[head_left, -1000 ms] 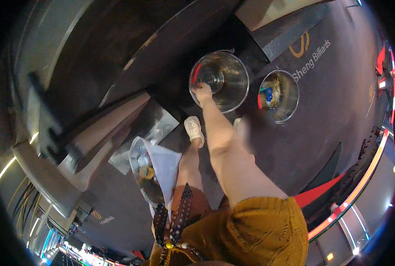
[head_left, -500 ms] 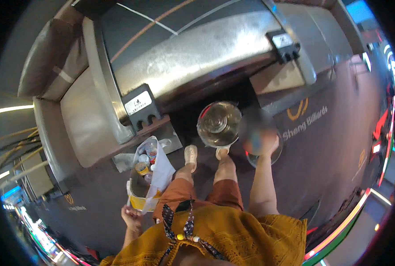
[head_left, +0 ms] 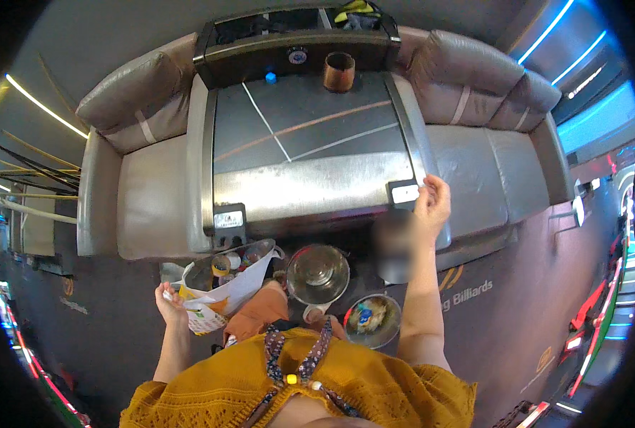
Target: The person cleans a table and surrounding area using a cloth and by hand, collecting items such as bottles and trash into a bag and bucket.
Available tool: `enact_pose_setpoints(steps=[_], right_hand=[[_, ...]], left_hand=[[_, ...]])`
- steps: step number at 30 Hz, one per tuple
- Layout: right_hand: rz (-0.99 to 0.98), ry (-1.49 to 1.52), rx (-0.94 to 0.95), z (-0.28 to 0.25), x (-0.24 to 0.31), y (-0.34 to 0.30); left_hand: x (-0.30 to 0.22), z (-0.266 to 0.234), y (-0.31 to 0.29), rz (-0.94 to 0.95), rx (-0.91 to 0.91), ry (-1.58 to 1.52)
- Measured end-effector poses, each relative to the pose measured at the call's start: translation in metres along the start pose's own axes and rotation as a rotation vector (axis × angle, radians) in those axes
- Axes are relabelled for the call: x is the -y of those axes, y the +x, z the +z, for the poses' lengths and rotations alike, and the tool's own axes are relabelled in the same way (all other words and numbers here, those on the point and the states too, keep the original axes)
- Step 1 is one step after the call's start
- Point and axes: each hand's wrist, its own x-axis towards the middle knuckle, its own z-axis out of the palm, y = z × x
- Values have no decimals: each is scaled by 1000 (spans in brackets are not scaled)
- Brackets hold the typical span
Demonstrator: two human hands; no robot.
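My left hand [head_left: 172, 302] is closed on the edge of a white carrier bag [head_left: 221, 299] with yellow patches, pulling its mouth open. Inside lie several empty bottles and cups [head_left: 234, 261]. My right hand [head_left: 433, 208] is up by the near right corner of the low table [head_left: 310, 182], fingers curled in, next to a black holder [head_left: 401, 192] with a white label. What it holds, if anything, I cannot make out; a blurred grey patch covers the area beside its wrist. By my legs stand a clear round bin [head_left: 319, 274] and a second bin [head_left: 373, 321] with crumpled rubbish inside.
Grey padded sofas flank the table on the left [head_left: 153, 192] and right [head_left: 474, 167]. A brown cup-shaped container [head_left: 339, 72] and a small blue cube [head_left: 270, 78] sit at its far side. Another black holder [head_left: 229, 222] is at the near left corner.
My right hand has moved up from over the bin to the table's near right corner, uncovering the rubbish in that bin. The view has tilted up; my left hand still grips the bag.
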Motion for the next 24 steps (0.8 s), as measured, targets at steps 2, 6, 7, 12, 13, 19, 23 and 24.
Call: enact_pose_setpoints(steps=[2, 6, 7, 12, 13, 19, 23, 24], right_hand=[[-211, -82, 89, 29, 18, 35], [-344, -47, 189, 80, 67, 113], [-371, -49, 200, 99, 81, 130], [-654, -202, 528, 256, 146, 186], [-773, -296, 524, 289, 150, 197], [-443, -460, 976, 452, 158, 223], [-471, -1147, 1082, 494, 172, 202], [-463, -1231, 1128, 499, 175, 200]], left_hand=[[17, 18, 26, 104, -78, 43], [34, 78, 40, 76, -186, 184], [42, 84, 41, 109, -120, 266], [67, 110, 43, 222, -414, 842], [59, 127, 34, 228, -393, 845], [72, 115, 37, 242, -461, 1007], [72, 108, 37, 255, -490, 1096], [74, 107, 38, 279, -504, 1119]])
